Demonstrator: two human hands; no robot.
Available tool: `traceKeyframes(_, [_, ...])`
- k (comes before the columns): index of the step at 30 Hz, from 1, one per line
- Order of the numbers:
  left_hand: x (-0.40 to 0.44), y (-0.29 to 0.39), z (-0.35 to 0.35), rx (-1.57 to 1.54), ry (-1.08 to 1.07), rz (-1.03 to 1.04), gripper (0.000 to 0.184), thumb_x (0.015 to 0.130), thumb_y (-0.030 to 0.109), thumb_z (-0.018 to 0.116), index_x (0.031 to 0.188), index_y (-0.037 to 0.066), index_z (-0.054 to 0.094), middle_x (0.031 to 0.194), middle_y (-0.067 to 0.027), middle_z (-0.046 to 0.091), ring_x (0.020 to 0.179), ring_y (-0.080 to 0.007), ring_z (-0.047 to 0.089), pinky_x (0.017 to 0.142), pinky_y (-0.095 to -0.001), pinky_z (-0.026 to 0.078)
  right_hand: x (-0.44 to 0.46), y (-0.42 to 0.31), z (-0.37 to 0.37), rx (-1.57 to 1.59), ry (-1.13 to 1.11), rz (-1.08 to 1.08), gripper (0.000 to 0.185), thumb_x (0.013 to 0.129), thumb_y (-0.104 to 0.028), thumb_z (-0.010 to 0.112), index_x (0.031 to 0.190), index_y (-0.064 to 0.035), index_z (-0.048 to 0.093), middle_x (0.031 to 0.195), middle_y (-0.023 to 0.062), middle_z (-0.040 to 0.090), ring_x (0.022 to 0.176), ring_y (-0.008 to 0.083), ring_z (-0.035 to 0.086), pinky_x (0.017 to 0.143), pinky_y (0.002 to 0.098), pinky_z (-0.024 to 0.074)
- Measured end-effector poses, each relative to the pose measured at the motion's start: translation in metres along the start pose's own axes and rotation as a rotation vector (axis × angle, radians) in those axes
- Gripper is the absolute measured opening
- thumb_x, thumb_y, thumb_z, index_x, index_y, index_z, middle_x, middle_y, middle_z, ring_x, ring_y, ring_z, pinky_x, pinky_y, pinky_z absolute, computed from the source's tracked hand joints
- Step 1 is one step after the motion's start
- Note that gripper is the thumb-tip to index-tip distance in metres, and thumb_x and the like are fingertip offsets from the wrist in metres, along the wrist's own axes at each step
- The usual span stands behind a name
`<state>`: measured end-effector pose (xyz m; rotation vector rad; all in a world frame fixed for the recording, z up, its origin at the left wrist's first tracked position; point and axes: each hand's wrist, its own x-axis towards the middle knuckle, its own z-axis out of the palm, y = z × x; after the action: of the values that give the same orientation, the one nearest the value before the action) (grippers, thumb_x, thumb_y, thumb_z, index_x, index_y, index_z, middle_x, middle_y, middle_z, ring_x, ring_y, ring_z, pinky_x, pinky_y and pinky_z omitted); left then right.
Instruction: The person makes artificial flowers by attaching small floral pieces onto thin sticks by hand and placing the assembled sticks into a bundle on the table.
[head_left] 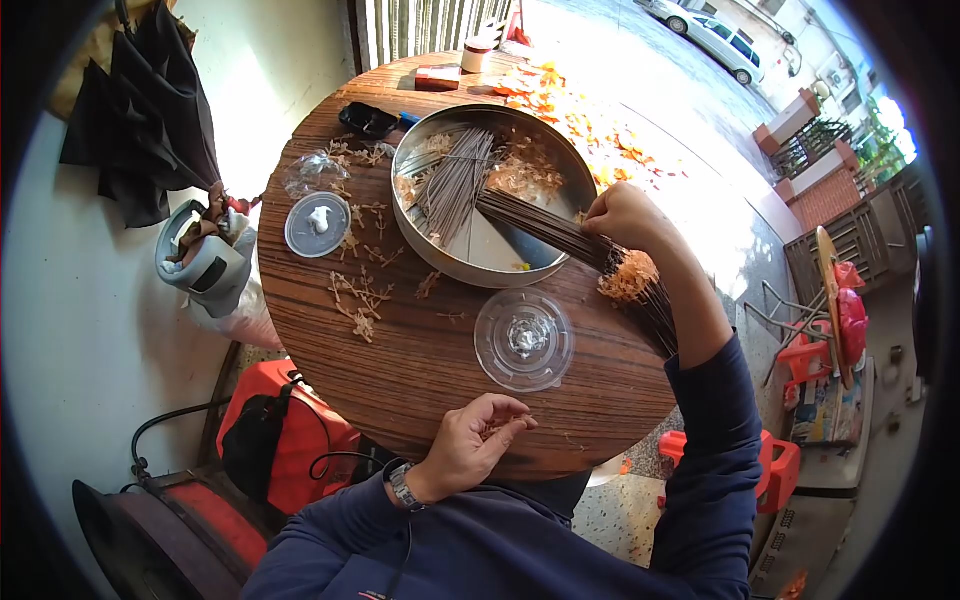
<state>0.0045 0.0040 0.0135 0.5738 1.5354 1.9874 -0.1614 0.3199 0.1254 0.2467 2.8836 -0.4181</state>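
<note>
A person's right hand (628, 222) hovers just beyond the near-right rim of a wide, round, silver-coloured metal tin (480, 272), with its fingers bent and drawn close together against a long bundle of thin dark-brown sticks (545, 228). The fingertips are partly turned away, so whether they pinch a single stick I cannot tell. The bundle slants from inside the tin across its rim towards the right forearm, and a clump of pale-orange flaky petals (628, 277) sits on it below the hand.

The left hand (478, 440), wearing a silver metal wristwatch (405, 487), is near the table's near edge; its fingers curl in, with only a small gap at the tips, around small pale-brown bits (495, 428).

Inside the tin, a bundle of thin grey-brown sticks (455, 188) lies to the left, and loose orange-brown flakes (527, 175) lie at the far right. A round clear plastic lid (500, 362) rests on the round brown wood-grain table (400, 390) between the tin and the left hand. Branching pale dried stalks (357, 303) are scattered to the left.
</note>
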Motion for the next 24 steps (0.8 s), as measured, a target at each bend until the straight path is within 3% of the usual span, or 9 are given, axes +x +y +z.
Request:
traceKeyframes(3, [0.0, -0.002, 0.0, 0.026, -0.012, 0.017, 0.018, 0.099, 0.006, 0.063, 0.115, -0.001, 0.061, 0.104, -0.009, 0.075, 0.068, 0.0008, 0.058, 0.057, -0.0175, 0.047, 0.004, 0.0, 0.001, -0.039, 0.003, 0.012, 0.019, 0.079, -0.018, 0.078, 0.091, -0.0031, 0.079, 0.078, 0.0134, 0.074, 0.071, 0.0212, 0.069, 0.07, 0.0368, 0.0537])
traceKeyframes(5, [0.0, 0.001, -0.001, 0.029, -0.017, 0.002, 0.018, 0.099, 0.007, 0.063, 0.115, -0.001, 0.061, 0.103, -0.0092, 0.075, 0.066, 0.0006, 0.057, 0.056, -0.0176, 0.047, 0.005, -0.001, 0.001, 0.01, -0.012, 0.058, 0.021, 0.075, -0.02, 0.078, 0.089, -0.005, 0.079, 0.083, 0.0165, 0.074, 0.079, 0.0279, 0.071, 0.077, 0.039, 0.0549])
traceKeyframes(18, [-0.001, -0.001, -0.003, -0.017, -0.04, -0.067, 0.019, 0.101, 0.008, 0.06, 0.117, -0.002, 0.056, 0.104, -0.0134, 0.074, 0.063, -0.0031, 0.058, 0.055, -0.0193, 0.049, -0.006, -0.006, -0.002, 0.058, 0.117, 0.062, 0.015, 0.074, -0.015, 0.074, 0.084, -0.0037, 0.078, 0.081, 0.0173, 0.074, 0.077, 0.027, 0.071, 0.076, 0.0386, 0.0557])
traceKeyframes(21, [-0.001, -0.003, -0.002, -0.074, -0.024, -0.082, 0.02, 0.102, 0.009, 0.059, 0.118, -0.002, 0.055, 0.106, -0.0144, 0.073, 0.063, -0.0036, 0.059, 0.055, -0.0192, 0.049, -0.013, -0.002, -0.006, 0.057, 0.191, 0.045, 0.018, 0.078, -0.015, 0.068, 0.087, -0.0007, 0.077, 0.079, 0.0181, 0.073, 0.073, 0.0269, 0.071, 0.073, 0.0375, 0.0551])
traceKeyframes(24, [0.0, 0.003, -0.003, -0.114, 0.008, -0.129, 0.021, 0.103, 0.011, 0.058, 0.119, -0.001, 0.054, 0.108, -0.0152, 0.072, 0.062, -0.0047, 0.059, 0.055, -0.019, 0.05, -0.032, 0.006, -0.011, 0.242, 0.336, -0.036, 0.023, 0.089, -0.016, 0.065, 0.096, 0.0041, 0.072, 0.08, 0.0143, 0.072, 0.074, 0.0203, 0.066, 0.072, 0.0348, 0.0525])
